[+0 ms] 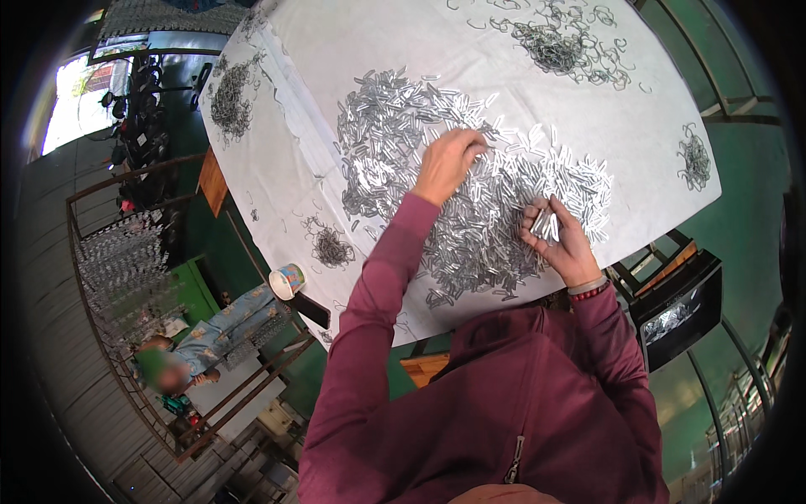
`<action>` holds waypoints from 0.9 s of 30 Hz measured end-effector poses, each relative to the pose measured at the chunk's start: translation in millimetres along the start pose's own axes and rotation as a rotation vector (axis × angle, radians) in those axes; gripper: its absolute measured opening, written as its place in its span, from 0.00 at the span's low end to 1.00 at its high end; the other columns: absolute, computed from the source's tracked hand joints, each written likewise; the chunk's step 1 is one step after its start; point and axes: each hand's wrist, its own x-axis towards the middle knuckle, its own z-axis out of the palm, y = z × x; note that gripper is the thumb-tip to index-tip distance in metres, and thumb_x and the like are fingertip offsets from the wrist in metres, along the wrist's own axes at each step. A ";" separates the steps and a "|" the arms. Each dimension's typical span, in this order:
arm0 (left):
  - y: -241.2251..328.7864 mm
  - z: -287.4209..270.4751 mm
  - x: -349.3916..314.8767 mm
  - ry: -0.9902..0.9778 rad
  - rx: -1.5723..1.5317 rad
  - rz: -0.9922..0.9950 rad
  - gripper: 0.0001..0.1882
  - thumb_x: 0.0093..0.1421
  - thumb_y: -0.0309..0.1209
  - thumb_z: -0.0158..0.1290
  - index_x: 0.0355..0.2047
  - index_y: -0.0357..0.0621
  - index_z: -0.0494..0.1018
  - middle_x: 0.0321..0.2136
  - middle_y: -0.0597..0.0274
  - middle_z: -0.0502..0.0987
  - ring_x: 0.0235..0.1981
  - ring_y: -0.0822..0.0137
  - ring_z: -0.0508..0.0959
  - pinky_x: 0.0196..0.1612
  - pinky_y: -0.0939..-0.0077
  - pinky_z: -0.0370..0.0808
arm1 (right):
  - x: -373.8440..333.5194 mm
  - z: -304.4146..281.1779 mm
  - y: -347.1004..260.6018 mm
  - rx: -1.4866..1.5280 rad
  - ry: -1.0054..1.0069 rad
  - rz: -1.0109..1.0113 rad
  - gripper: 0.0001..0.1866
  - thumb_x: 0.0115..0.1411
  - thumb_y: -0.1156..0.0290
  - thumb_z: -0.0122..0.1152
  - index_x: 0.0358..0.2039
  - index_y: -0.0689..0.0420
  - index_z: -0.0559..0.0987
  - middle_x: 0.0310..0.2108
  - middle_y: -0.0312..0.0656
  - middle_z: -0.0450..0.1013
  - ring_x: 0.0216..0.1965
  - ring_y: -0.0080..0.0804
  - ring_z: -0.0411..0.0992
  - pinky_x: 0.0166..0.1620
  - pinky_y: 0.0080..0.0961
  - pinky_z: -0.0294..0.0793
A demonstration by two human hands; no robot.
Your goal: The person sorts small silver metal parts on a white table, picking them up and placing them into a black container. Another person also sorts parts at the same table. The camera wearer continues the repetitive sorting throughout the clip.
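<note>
A broad heap of small, slim silver metal pieces covers the middle of the white-covered table. My left hand is over the upper part of this heap, its thumb and fingers drawn together at the pieces; whatever is between the fingertips is too small to make out. Near the heap's right side, my right hand is turned palm up. Its fingers curl round several slim silver metal pieces lying side by side.
Bent wire hooks lie in piles at the far right, far left, right edge and near left. A paper cup and black phone sit at the left edge. Another person is beyond them. A black container stands at right.
</note>
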 end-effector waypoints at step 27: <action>-11.4 -17.9 57.1 -0.232 -0.749 -0.559 0.12 0.51 0.18 0.58 0.35 0.21 0.73 0.27 0.46 0.78 0.24 0.65 0.81 0.30 0.82 0.80 | -8.1 -10.1 -36.6 0.116 -0.129 -0.065 0.17 0.66 0.61 0.47 0.22 0.52 0.60 0.20 0.34 0.54 0.19 0.21 0.52 0.16 0.15 0.49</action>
